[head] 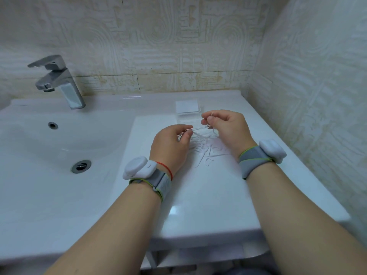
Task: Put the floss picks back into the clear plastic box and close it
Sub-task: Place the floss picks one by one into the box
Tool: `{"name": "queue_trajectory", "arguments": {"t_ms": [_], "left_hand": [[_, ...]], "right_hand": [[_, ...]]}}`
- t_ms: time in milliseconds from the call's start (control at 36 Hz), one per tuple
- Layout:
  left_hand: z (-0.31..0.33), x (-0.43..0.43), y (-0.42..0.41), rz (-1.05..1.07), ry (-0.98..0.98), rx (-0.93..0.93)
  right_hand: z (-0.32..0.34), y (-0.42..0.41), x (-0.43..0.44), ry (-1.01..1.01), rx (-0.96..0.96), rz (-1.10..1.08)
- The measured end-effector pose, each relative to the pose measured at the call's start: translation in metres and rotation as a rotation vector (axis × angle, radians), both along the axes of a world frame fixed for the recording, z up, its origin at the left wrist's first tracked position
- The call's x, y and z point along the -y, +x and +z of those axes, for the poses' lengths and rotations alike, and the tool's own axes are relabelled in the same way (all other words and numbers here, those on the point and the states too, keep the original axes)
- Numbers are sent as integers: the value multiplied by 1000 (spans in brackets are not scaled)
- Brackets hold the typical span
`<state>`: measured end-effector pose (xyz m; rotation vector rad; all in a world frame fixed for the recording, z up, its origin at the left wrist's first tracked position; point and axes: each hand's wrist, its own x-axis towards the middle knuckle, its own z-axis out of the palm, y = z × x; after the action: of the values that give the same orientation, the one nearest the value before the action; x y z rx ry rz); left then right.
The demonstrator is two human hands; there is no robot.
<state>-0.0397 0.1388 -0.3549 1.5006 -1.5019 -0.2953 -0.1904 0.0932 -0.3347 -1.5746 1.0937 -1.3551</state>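
Floss picks [206,149]: uncountable heap | box [187,114]: one, open | both hands [170,147] [226,128] pinching picks

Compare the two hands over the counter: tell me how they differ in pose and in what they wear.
The left hand sits lower and nearer the camera; the right hand is raised, closer to the clear plastic box. The left wrist carries a thin red string; the right wrist shows none. Shared: both pinch white floss picks in a fingertip grip and wear grey straps with white devices.

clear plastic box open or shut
Open. The clear plastic box sits on the counter with its lid flipped back behind it, and loose floss picks still lie outside.
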Motion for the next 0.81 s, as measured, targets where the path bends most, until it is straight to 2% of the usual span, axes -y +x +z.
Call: {"name": "queue_trajectory", "arguments": {"t_ms": [139,306,528,806], "left_hand": [[1,-1,0,25,-57,-1],[3,-3,-3,41,-112,38],[3,0,-1,59,-76,-80],[1,5,1,54,-95,-191]], "right_hand": [[2,1,2,-10,110,-27],[0,7,0,-22,29,-7],[4,5,1,5,138,-53],[3,10,-2,25,152,49]]}}
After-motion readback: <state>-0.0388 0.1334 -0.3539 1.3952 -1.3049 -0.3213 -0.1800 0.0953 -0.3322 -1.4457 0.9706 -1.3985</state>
